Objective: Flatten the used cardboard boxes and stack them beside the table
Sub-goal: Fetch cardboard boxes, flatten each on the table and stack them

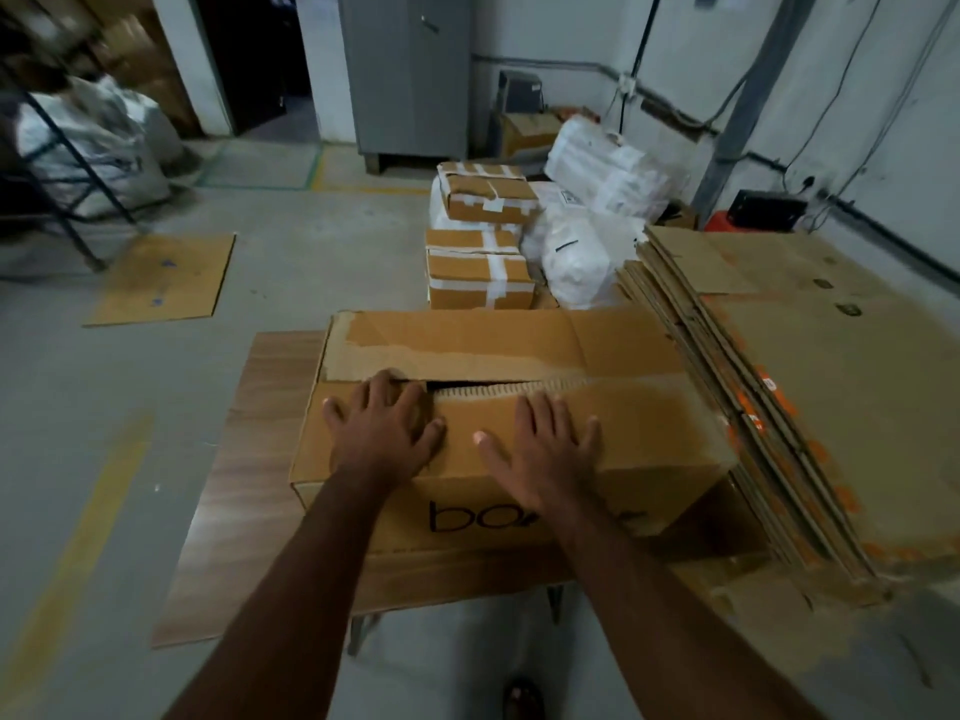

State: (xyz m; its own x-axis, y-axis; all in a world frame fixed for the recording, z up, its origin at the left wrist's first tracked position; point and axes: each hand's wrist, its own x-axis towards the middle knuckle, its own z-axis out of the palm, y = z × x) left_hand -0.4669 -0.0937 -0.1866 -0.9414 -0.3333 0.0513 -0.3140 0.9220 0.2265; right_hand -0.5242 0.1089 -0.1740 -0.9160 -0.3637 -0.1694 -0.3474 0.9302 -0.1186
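Storeroom, wood table (249, 407); box (509, 423) still upright on it, flat stack (779, 387) touching at rt. L hand (382, 426) & R hand (540, 449) flat on near flap, fingers spread, gripping nothing. Tip: pull flaps open at seam gap, then collapse sideways.

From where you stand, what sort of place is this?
Probably a warehouse or packing storeroom. Taped cardboard parcels and white wrapped bundles sit on a bare concrete floor, a pile of flattened boxes lies at the right, and a grey metal cabinet stands against the wall.
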